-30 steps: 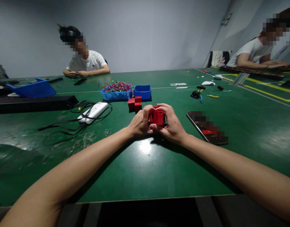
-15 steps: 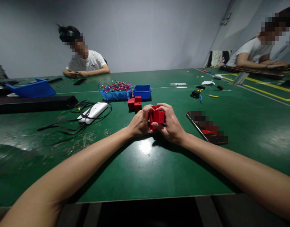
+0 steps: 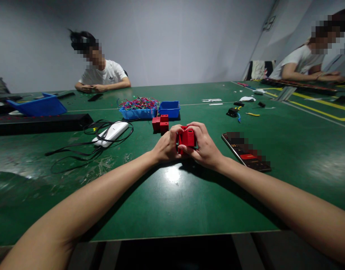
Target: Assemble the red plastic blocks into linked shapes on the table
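Observation:
Both my hands meet over the middle of the green table (image 3: 172, 210), around red plastic parts. My right hand (image 3: 205, 146) is closed on a red block (image 3: 188, 138) with a small slot near its top. On the left, the fingers of my left hand (image 3: 167, 145) press a narrower red piece (image 3: 179, 144) against the block's side; whether the two are joined I cannot tell. Several more red blocks (image 3: 160, 123) stand just behind my left hand. Beyond them are a blue bin of coloured wires (image 3: 139, 112) and a second blue bin (image 3: 169, 108).
A phone (image 3: 245, 153) lies right of my hands. To the left are a white power strip (image 3: 112, 134) with black cable, a long black bar (image 3: 40, 123) and a tilted blue tray (image 3: 39, 105). Pliers (image 3: 236, 112) lie back right. Two people sit across the table.
The red block has turned slightly in my right hand, its gap to the narrower piece looking smaller. My left hand has hardly moved. At the far right, the person's hands have shifted.

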`<state>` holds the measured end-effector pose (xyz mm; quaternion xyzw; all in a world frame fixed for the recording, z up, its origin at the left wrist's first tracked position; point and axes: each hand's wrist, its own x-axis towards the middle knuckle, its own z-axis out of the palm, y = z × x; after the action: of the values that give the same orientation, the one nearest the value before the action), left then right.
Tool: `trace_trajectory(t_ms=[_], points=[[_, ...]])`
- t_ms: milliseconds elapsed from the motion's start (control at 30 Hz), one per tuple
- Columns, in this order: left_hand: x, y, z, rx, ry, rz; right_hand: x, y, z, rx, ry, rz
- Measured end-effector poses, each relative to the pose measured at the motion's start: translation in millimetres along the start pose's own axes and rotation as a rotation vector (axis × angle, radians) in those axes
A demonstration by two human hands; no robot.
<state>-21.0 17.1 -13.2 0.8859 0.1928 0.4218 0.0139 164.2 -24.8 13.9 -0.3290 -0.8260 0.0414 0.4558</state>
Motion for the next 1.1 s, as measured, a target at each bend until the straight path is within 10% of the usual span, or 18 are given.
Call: trace_trajectory(t_ms=[1100], points=[[-1,-4,2.1,-0.116,-0.003,0.014,-7,0,4,0.371,-0.009,0.206]])
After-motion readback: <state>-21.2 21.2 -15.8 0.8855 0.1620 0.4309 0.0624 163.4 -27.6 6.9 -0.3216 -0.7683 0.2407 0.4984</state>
